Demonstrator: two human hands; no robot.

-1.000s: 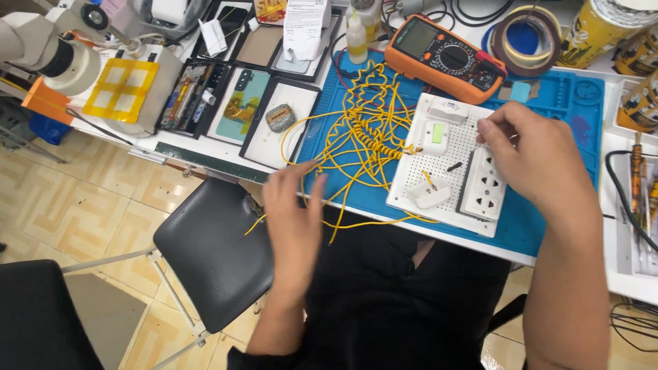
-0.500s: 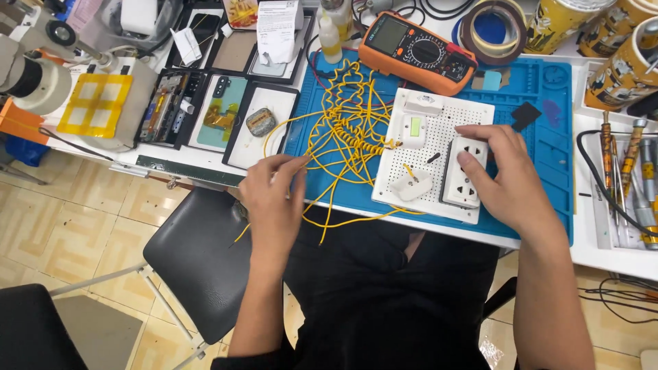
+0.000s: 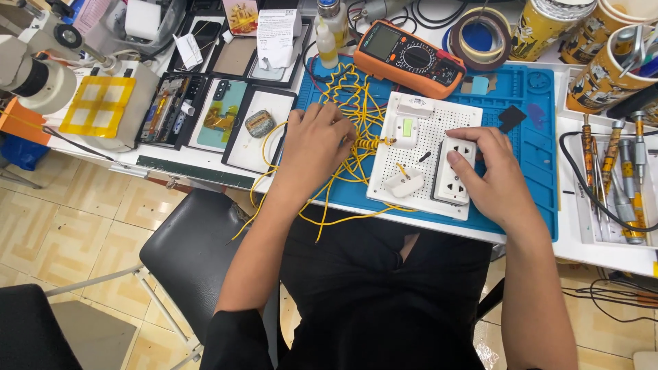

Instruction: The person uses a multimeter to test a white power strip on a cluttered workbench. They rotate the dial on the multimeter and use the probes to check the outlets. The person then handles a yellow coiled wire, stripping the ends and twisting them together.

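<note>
While the left hand (image 3: pixel 317 140) is laid palm-down on the tangled bundle of thin yellow wires (image 3: pixel 349 103) at the left edge of the blue silicone work mat (image 3: pixel 528 123), its fingers (image 3: pixel 327 118) are curled into the strands, though it cannot be told whether any single wire is pinched. The right hand (image 3: pixel 495 179) is rested on the white double wall socket (image 3: pixel 454 171) mounted at the right edge of the white perforated board (image 3: pixel 439 127), with fingers loosely spread and the socket steadied rather than gripped. A wire-selection step appears to be in hand: one strand seems to be sought for the board, where a white switch with a green rocker (image 3: pixel 406 130) and a white plug piece (image 3: pixel 401 183) are already fixed. A single wire would next have to be separated from the tangle and drawn toward the board without the others being dragged along. Compared with half a second ago, the left hand has been moved up from the near table edge into the wires, and the right hand has stayed on the socket. An orange multimeter (image 3: pixel 411 58) is lying at the mat's far edge.
</note>
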